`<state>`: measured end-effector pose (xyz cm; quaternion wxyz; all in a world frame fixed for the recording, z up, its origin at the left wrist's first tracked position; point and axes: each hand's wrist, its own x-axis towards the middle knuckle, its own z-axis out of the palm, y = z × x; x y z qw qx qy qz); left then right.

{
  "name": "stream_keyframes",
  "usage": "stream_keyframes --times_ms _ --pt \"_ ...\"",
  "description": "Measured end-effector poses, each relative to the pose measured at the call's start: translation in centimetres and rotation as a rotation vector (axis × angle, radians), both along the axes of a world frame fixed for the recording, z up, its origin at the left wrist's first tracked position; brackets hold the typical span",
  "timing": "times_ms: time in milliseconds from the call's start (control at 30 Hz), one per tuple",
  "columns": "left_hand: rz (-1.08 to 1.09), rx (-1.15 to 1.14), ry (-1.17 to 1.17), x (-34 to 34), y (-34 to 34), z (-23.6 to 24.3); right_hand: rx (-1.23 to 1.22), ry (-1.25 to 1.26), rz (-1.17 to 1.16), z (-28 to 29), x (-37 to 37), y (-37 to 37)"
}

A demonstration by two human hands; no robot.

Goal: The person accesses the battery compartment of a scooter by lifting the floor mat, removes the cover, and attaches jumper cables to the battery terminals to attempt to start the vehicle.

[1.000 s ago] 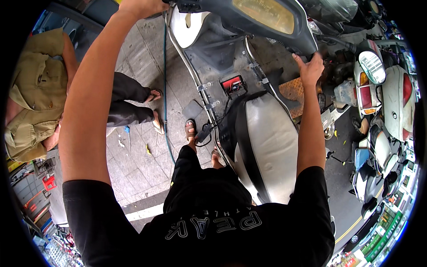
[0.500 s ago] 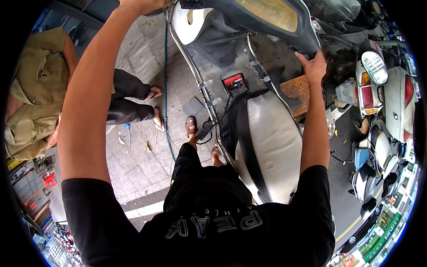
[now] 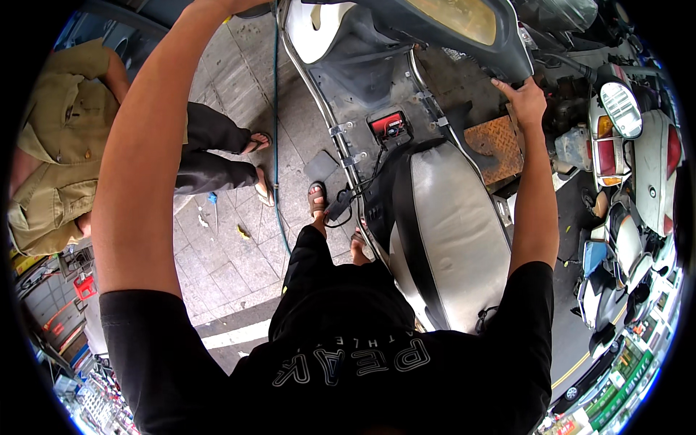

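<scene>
A partly stripped scooter stands before me, its silver-grey seat [image 3: 457, 232] with a black side band nearest my body. Bare metal frame tubes [image 3: 323, 109] and a red battery-like part [image 3: 388, 125] show ahead of the seat. Across the front sits a dark grey plastic cover [image 3: 478, 54] with a yellowed window [image 3: 457, 18]. At the cover's right end, my right hand [image 3: 528, 103] is closed around its edge, thumb lifted; the fingertips are hidden. My left hand [image 3: 226, 6] reaches to the scooter's far left side, mostly cut off by the upper edge, so its fingers do not show.
A person in a khaki vest [image 3: 65, 138] stands at my left. A green hose [image 3: 276, 145] and a blue-handled screwdriver [image 3: 213, 199] lie on the paving. A rusty plate [image 3: 493, 151] is beside the scooter. Parked scooters [image 3: 656, 170] line the right, beside a road.
The whole view has shifted slightly, so the scooter appears a little farther right. My right hand and forearm have moved slightly outward with the cover's end.
</scene>
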<state>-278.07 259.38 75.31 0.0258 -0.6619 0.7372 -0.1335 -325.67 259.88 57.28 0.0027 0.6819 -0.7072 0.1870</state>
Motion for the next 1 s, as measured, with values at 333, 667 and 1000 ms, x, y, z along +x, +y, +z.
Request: stream_keyframes --times_ms 333,667,1000 --pt "0.070 0.027 0.050 -1.4 0.7 0.9 -0.432 0.134 0.115 -2.2 0.4 0.6" --pt "0.068 0.007 -0.005 -1.0 -0.1 0.5 -0.243 0.030 0.046 -1.1 0.2 0.4" --pt "0.040 -0.001 0.021 -0.4 0.0 0.5 -0.113 0.023 0.040 -0.2 0.0 0.4"
